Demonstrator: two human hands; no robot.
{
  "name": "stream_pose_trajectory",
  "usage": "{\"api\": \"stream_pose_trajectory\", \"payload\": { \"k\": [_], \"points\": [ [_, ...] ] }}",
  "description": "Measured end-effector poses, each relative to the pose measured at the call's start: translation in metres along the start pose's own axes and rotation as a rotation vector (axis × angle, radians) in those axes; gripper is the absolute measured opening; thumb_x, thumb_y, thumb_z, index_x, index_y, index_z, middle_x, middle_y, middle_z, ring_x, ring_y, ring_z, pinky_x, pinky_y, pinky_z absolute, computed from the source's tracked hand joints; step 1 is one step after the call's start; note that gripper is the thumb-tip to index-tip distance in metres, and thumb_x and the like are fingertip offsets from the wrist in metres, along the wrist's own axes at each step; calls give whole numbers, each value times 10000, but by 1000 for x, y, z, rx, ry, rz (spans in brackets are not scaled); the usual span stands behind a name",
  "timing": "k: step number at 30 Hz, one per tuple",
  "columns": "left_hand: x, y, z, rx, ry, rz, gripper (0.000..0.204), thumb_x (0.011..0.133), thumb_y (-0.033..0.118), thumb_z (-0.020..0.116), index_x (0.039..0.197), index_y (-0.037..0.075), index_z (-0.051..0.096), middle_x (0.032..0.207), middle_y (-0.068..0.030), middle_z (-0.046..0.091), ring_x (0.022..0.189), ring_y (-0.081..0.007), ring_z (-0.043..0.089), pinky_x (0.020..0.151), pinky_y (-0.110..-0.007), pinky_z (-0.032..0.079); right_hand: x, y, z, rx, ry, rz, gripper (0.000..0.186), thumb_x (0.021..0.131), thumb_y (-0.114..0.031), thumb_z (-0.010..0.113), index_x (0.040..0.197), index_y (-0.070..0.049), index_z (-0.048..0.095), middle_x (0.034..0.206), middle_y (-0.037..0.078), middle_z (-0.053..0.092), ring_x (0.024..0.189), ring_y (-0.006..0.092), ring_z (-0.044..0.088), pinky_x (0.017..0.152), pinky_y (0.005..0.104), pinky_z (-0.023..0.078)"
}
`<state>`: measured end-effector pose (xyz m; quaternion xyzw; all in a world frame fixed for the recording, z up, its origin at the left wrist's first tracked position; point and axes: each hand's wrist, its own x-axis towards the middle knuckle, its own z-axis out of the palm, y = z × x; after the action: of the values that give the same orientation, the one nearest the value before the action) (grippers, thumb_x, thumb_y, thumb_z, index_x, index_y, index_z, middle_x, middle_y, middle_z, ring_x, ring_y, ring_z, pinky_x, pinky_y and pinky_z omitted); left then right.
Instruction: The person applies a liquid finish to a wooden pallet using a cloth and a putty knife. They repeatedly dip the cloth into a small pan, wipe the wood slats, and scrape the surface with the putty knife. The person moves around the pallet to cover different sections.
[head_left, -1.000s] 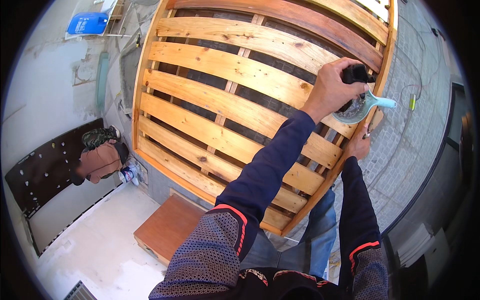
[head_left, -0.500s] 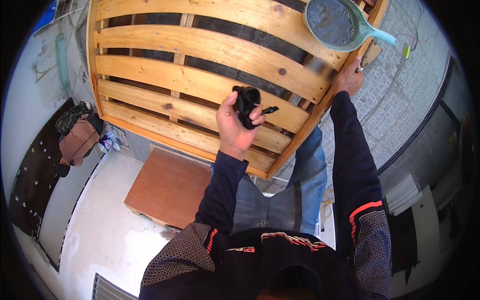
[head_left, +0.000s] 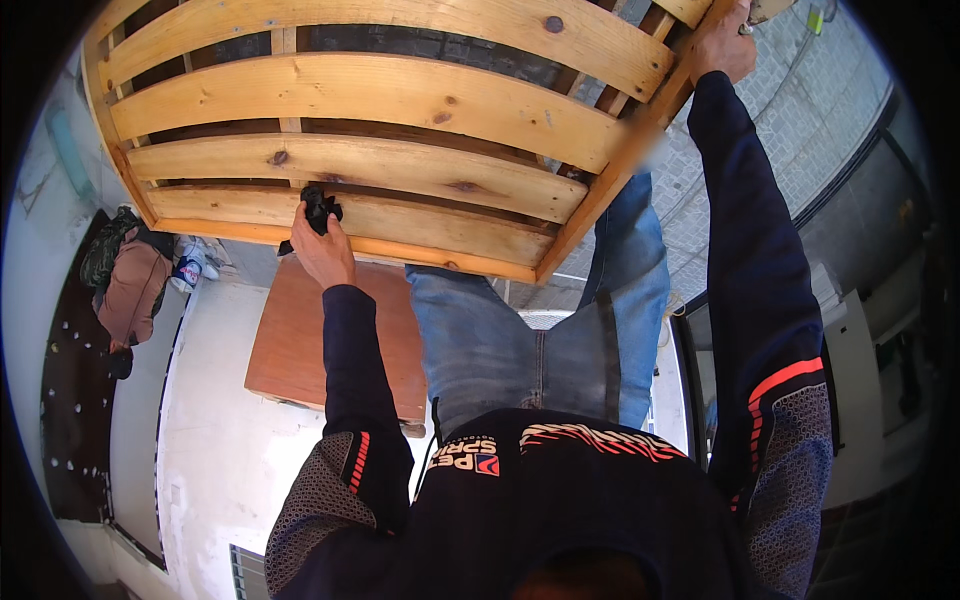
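A slatted varnished wooden frame [head_left: 370, 92] spans the upper part of the view. Its near rail lies in front of my jeans. My left hand [head_left: 328, 252] is closed on a small, crumpled black bundle [head_left: 318, 208] over the nearest slats; I cannot make out its kind. A dark end of it pokes out below the fingers. Far off at the upper right, my right hand [head_left: 724, 52] is wrapped on the frame's right side rail. A tan piece [head_left: 768, 8] shows just beyond that hand, cut off by the view's edge.
A reddish-brown box-like piece [head_left: 325, 340] stands below the frame's near left. Farther left, brown and camouflage cloth [head_left: 135, 280] hangs beside a blue-and-white item [head_left: 190, 265]. Paving [head_left: 790, 130] with a cable runs along the right, next to a dark-framed panel [head_left: 830, 200].
My left hand has moved left and down to the near slats with the black bundle. My right hand shows farther up. The view has shifted, and the blue-green pan has left it.
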<state>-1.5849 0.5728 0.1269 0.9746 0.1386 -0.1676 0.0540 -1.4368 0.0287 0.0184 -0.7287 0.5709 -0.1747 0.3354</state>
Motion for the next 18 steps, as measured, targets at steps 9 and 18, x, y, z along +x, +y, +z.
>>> {"api": "stream_pose_trajectory", "payload": {
  "k": [9, 18],
  "points": [
    [-107, 35, 53, 269, 12, -71, 171, 731, 176, 740, 901, 179, 740, 1096, -7, 589, 1102, -257, 512, 928, -428, 404, -2, -8, -3, -105, 20, -55, 705, 932, -616, 511, 874, 77, 627, 716, 220, 606, 687, 380, 539, 679, 479, 423],
    [-222, 148, 76, -127, -470, 301, 219, 712, 128, 711, 929, 136, 736, 1015, -37, 554, 1026, -256, 495, 891, -435, 325, -10, -13, -7, -37, -52, -102, 650, 960, -574, 479, 925, 54, 644, 778, 226, 645, 723, 375, 578, 708, 479, 430]
  ]
}}
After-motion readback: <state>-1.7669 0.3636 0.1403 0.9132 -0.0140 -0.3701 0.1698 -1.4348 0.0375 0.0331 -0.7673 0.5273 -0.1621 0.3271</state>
